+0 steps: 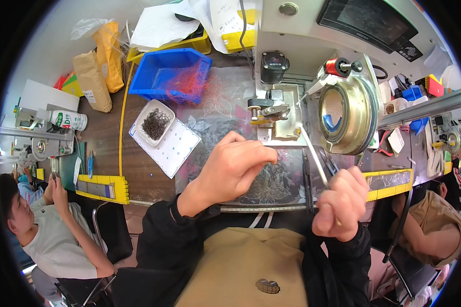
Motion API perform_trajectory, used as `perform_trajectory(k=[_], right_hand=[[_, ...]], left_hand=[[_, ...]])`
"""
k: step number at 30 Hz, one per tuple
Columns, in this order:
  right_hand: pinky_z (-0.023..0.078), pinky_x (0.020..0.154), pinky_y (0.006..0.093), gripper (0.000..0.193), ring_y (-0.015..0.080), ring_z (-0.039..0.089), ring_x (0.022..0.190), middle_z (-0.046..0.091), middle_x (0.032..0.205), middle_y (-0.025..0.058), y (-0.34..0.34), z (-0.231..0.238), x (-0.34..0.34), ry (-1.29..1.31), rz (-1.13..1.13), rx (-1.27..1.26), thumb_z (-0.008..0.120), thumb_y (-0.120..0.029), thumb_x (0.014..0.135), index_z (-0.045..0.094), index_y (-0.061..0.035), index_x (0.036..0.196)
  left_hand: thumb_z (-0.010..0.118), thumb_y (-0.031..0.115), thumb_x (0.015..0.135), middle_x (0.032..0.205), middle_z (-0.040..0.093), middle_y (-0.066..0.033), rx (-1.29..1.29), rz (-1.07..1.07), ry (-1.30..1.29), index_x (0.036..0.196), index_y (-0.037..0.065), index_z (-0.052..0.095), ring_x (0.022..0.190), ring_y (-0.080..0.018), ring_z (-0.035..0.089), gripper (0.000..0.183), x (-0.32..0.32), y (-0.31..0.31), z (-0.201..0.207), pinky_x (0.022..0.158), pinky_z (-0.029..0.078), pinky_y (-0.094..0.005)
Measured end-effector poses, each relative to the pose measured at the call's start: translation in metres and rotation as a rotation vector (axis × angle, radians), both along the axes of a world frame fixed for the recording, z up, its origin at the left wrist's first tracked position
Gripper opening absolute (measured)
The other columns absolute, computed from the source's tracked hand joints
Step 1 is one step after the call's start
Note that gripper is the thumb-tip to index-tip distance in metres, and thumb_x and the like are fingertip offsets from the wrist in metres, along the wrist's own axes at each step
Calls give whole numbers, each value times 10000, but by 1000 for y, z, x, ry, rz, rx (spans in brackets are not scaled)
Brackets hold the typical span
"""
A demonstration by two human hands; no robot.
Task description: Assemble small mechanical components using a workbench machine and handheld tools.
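Observation:
My right hand is closed in a fist around a slim white stick. The stick tilts up and to the left, and its narrow tip is by the metal plate of a bench machine. My left hand hovers over the front of the bench, thumb and forefinger pinched together. A small dark bit shows at those fingertips, too small to name. Beyond both hands, the machine carries a brassy metal ring, a red wire spool and a small clamp-like head.
A white dish of dark wire loops rests on a patterned card. Behind it is a blue bin with tangled red wire. Tweezers lie beside the stick. Yellow-edged trays flank the bench; people sit at left and right.

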State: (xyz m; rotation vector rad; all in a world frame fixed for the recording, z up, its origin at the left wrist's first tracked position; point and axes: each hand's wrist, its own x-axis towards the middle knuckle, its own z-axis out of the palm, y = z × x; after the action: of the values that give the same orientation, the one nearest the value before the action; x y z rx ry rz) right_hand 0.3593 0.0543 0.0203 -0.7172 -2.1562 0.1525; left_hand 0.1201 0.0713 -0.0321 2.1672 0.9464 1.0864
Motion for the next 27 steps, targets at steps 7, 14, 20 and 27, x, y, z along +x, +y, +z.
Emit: perform_trajectory(k=[7,14,20,27], right_hand=[[442,648,369,168,240,573,764,556,844,57,13,-59,-31,-289,-228,-207,702,-206,835,606,-77,885],[472,715,398,215,269,609,851,601,922,74,4,-46,-29,-271,-308,-406,691,-272,891,613,-89,973],[426,637,397,142,281,593,698,602,787,82,-8,-62,14,-208,-367,-362,697,-192,881,610,-86,917],[377,532,372,126,254,506,529,527,628,72,-29,-110,78,37,-658,-334,710,-51,834,601,-67,773]], left_hand=[[677,-5,826,877,688,-41,26,22,23,1009,105,649,770,-258,647,215,3,-2,-1,737,436,-352],[667,2,852,889,695,-42,14,51,44,1002,106,655,800,-250,653,183,0,-5,2,745,428,-346],[634,-45,832,771,631,-10,52,90,-3,962,102,658,701,-218,590,198,5,-7,0,787,421,-331],[604,-20,886,700,584,8,15,80,1,961,113,643,672,-192,570,158,7,-6,1,773,393,-320]])
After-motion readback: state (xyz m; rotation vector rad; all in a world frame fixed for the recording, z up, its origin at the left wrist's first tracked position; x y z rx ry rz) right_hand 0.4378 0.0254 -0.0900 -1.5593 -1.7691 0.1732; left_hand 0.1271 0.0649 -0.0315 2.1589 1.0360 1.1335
